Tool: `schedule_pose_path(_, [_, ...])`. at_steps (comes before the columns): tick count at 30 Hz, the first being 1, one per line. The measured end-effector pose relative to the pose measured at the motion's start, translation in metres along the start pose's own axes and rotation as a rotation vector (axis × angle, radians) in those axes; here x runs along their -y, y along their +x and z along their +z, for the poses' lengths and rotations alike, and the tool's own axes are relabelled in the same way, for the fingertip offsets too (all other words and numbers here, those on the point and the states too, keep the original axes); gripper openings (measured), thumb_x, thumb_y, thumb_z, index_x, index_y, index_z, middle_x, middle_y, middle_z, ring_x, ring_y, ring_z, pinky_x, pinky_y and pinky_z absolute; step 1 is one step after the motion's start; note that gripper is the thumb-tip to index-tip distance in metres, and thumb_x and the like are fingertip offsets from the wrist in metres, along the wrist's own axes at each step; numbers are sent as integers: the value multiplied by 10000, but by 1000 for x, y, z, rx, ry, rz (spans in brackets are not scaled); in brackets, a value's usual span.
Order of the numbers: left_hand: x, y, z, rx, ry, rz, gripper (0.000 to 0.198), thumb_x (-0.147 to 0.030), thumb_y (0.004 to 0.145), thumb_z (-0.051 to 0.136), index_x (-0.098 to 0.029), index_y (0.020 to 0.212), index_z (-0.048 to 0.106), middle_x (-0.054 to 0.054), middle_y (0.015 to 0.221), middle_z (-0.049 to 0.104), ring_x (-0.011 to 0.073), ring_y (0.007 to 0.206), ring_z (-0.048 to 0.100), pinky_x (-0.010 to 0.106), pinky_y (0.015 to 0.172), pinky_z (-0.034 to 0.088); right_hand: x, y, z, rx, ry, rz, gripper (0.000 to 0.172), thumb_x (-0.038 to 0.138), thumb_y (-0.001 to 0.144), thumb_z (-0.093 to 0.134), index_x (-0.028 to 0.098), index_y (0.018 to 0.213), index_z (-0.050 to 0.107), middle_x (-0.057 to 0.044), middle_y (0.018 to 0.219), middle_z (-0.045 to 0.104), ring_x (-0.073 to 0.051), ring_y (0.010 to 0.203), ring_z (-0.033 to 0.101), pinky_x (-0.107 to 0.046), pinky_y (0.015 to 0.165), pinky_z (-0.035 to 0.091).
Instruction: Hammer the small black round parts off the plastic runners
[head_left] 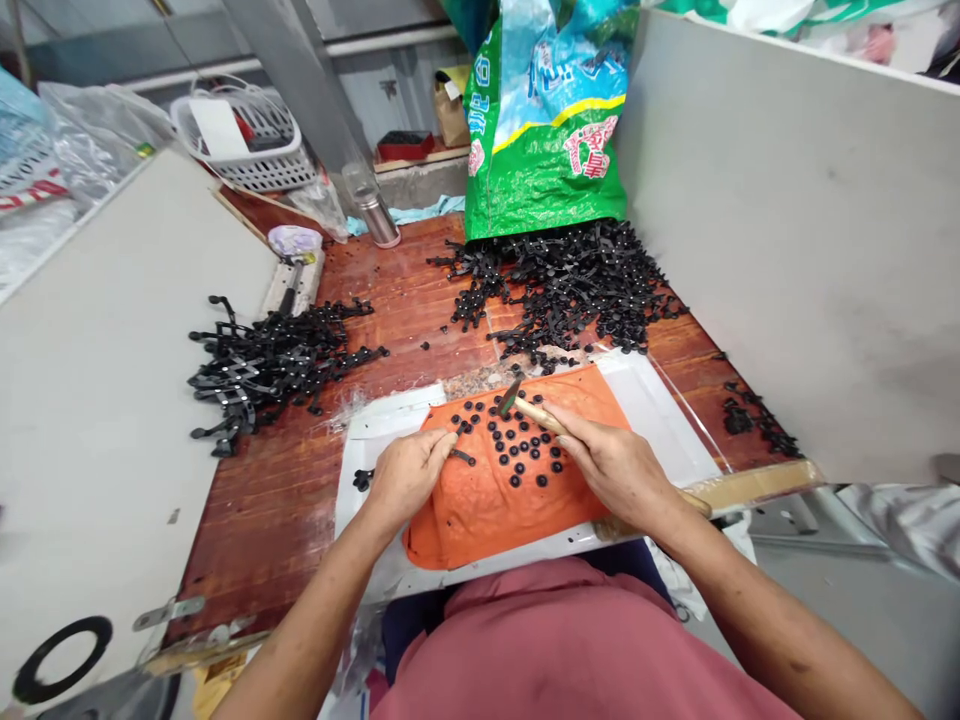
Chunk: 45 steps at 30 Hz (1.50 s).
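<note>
My right hand (619,470) grips a small hammer (541,414) by its wooden handle, the dark head tilted just above the far part of an orange cloth (480,510). Between thumb and fingers of my left hand (411,470) is a small black strip-like plastic part (463,427), its tip close to the hammer head. Another black strip (463,457) shows beside the left fingertips. Several small round black pieces (517,450) lie spread over the cloth between my hands. A white board (667,420) lies under the cloth.
Linked black plastic parts form a pile (262,370) at the left and a larger heap (577,285) below a green and blue bag (551,130). Upright grey panels (795,220) flank the reddish wooden table (397,290). A metal flask (377,215) and a white basket (277,170) stand behind.
</note>
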<state>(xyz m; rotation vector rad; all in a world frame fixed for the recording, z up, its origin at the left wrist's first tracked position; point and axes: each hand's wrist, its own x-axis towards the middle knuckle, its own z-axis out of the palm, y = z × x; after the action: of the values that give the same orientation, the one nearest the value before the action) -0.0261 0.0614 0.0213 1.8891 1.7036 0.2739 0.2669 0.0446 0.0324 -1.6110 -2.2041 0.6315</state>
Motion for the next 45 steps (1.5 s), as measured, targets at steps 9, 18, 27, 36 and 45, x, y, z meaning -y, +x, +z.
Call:
schedule_pose_path(9, [0,1,-1,23,39,13,466,-455,996,387,-242,769,733,-3,713,718,172,702,634,240,674,390,4,2,3,-4,-121,-12,449,310,1053,443,308,1496,520,-50,1142,775,-237,920,751,-337,769,573])
schedule_pose_path(18, [-1,4,-2,58,29,-42,482,-476,996,372,-235,773,726,-1,684,707,182,696,635,242,639,356,37,21,9,21,-280,-161,494,271,1058,414,284,1550,444,-70,1033,749,-196,847,695,-277,696,482])
schedule_pose_path(27, [-4,4,-1,70,98,-63,481,-471,997,339,-235,718,652,0,672,667,182,681,618,262,632,310,34,17,18,73,-398,-160,524,253,1050,400,286,1574,398,-60,969,726,-189,773,670,-276,619,419])
schedule_pose_path(36, [-6,2,0,80,109,-67,437,-445,1004,345,-251,865,710,30,813,733,219,818,673,284,725,397,36,19,23,112,-409,-148,544,203,1022,428,295,1558,425,-67,1011,746,-206,776,707,-281,615,474])
schedule_pose_path(45, [3,-7,-33,-101,-184,41,426,-431,966,414,-250,1301,604,34,976,728,225,981,667,277,813,486,9,8,-13,-115,4,-39,511,297,1062,408,335,1571,401,-41,1311,710,-235,1104,714,-400,965,573])
